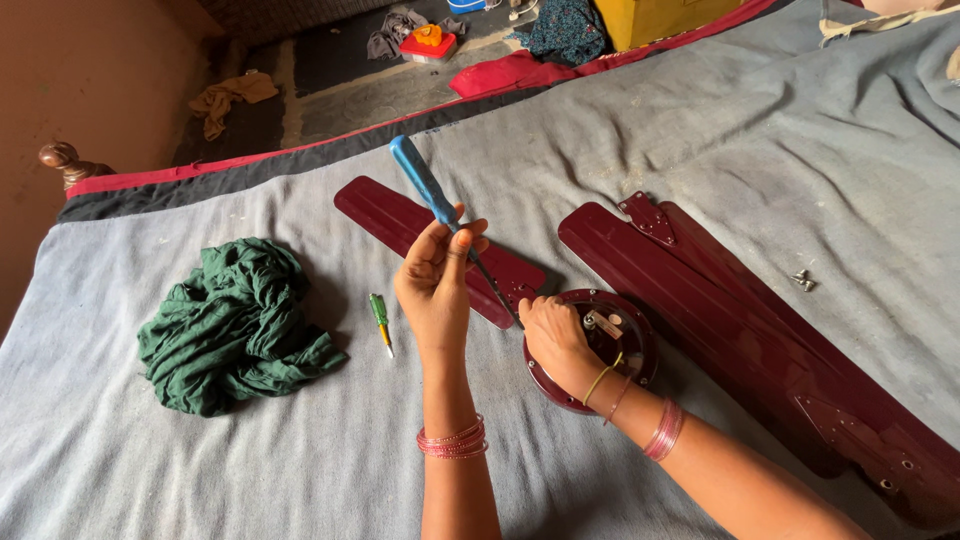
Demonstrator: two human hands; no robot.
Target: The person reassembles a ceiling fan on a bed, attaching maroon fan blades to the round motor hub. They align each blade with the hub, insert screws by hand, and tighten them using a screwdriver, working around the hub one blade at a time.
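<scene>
Left hand [435,280] gripping blue screwdriver [425,185], tip down at the hub [625,345]. Right hand [555,340] closed on hub's left edge. Blades [700,290] flanking hub; green cloth [235,325] well left.

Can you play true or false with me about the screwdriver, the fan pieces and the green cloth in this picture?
1. The left hand holds the blue-handled screwdriver. True.
2. The right hand is lifted high in the air. False: it rests on the round dark red fan motor.
3. The green cloth is folded neatly. False: it lies crumpled in a heap on the grey sheet.
4. A small green and yellow screwdriver lies on the sheet between the cloth and the left hand. True.
5. The fan blades are white. False: they are dark red.
</scene>
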